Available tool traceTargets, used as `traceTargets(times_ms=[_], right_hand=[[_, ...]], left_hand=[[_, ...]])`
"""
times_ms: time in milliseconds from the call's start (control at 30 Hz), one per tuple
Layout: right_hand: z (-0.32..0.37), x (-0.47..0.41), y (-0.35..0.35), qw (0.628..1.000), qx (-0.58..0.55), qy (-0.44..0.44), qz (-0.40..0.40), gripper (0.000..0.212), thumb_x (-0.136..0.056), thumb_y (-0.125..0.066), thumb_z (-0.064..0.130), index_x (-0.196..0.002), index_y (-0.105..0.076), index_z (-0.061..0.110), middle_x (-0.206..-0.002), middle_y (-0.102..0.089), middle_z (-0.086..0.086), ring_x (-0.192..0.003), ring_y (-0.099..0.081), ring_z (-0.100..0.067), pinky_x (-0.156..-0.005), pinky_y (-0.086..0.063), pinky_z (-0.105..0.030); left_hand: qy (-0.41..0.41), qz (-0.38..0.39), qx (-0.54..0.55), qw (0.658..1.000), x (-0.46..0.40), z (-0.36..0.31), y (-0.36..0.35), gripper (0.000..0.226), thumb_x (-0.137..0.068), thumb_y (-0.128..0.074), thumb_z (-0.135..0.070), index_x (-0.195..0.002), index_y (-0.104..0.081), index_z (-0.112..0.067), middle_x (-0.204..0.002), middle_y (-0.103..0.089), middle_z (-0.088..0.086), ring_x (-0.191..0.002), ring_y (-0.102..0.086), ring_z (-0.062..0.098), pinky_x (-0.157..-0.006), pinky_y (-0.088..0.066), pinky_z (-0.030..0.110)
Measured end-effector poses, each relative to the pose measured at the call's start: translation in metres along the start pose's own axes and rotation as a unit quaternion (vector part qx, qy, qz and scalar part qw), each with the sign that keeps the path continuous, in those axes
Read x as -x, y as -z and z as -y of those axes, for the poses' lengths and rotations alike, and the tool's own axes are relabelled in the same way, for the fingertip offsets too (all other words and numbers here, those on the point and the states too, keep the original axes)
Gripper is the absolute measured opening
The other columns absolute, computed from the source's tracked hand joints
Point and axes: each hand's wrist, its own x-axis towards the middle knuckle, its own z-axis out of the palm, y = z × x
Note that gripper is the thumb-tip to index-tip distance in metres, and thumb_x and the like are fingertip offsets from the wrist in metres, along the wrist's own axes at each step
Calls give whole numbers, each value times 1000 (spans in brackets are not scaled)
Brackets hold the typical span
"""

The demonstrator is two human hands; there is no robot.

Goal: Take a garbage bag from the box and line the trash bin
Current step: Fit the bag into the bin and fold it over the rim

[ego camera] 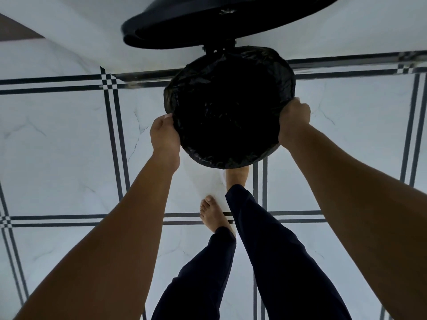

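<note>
Between both hands (165, 132) (294, 122) — garbage bag (227, 112) folded over bin rim.

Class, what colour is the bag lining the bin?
Black, glossy and crinkled. The bag shows best in the head view, folded over the rim.

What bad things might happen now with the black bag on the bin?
1. The left hand and right hand pinch the thin garbage bag at the rim; a hard tug might tear it or pull it off the far side.
2. The lid stands open above the bin; it might drop onto the hands.
3. One bare foot is close to the bin, which might tip or shift onto it.
</note>
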Motion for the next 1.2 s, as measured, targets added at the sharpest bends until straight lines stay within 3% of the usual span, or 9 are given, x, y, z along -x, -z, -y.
traceTargets(times_ms=[167, 233, 333, 533, 667, 833, 933, 1100, 1200], right_hand=[[8, -13, 11, 929, -342, -116, -76, 28, -98, -48, 20, -123, -56, 9, -115, -53, -7, -110, -55, -23, -91, -46, -32], [13, -22, 12, 929, -336, -90, -125, 19, -99, -41, 15, -106, -58, 10, -108, -58, -6, -98, -51, -21, -87, -45, -34], [32, -27, 13, 943, -333, 13, -5, 24, -105, -37, 28, -103, -55, 12, -96, -61, -1, -98, -55, -26, -86, -44, -32], [45, -45, 7, 956, -285, 13, 74, 64, -104, -19, 55, -149, -43, 16, -151, -50, -11, -137, -45, -33, -115, -33, -48], [52, -58, 7, 970, -229, 0, 75, 55, -107, -20, 42, -142, -49, 12, -145, -54, -13, -133, -49, -34, -112, -35, -46], [68, -50, 11, 947, -196, 191, -167, 30, -102, -37, 22, -110, -59, 3, -111, -63, -16, -105, -57, -33, -85, -44, -43], [82, -53, 3, 941, -123, 305, -83, 37, -104, -35, 27, -113, -61, 3, -110, -65, -18, -103, -59, -36, -83, -47, -42], [89, -67, -4, 950, -24, 299, -83, 51, -107, -26, 47, -113, -59, 8, -105, -57, -15, -107, -53, -37, -80, -34, -41], [94, -72, -2, 959, -20, 271, -77, 48, -105, -28, 43, -109, -59, 6, -100, -55, -14, -106, -53, -36, -80, -34, -41]], left_hand=[[-127, -89, -105, 982, -4, -8, -1, 23, -95, -51, -19, -93, -72, -12, -89, -69, 4, -80, -60, 23, -79, -57, 37], [-136, -101, -78, 982, -11, -20, -8, 25, -92, -50, -15, -76, -70, -17, -75, -68, 0, -70, -58, 25, -69, -54, 37], [-130, -74, -98, 984, -24, -38, -21, 48, -87, -46, -12, -42, -38, -25, -43, -35, -12, -52, -29, 14, -53, -27, 28], [-94, -33, -113, 989, -37, -46, -38, 22, -98, -34, -17, -81, -47, -15, -74, -47, -7, -68, -42, 10, -63, -36, 27], [-68, -17, -109, 992, -47, -65, -34, 29, -101, -37, -6, -106, -66, -3, -95, -64, 12, -88, -60, 27, -69, -40, 29], [-200, -122, -101, 967, -45, -66, -39, 21, -100, -46, -22, -95, -64, -12, -91, -67, 0, -85, -62, 19, -74, -44, 26], [-238, -75, -134, 959, -44, -61, -49, 24, -103, -45, -30, -90, -62, -18, -78, -60, -11, -76, -58, 10, -68, -43, 24], [-203, 9, -210, 956, -57, -62, -57, 47, -107, -35, -48, -114, -66, -14, -107, -71, 4, -105, -66, 27, -95, -51, 41], [-140, 42, -187, 971, -69, -70, -55, 45, -103, -37, -51, -92, -68, -20, -93, -70, 2, -93, -66, 22, -91, -50, 37]])
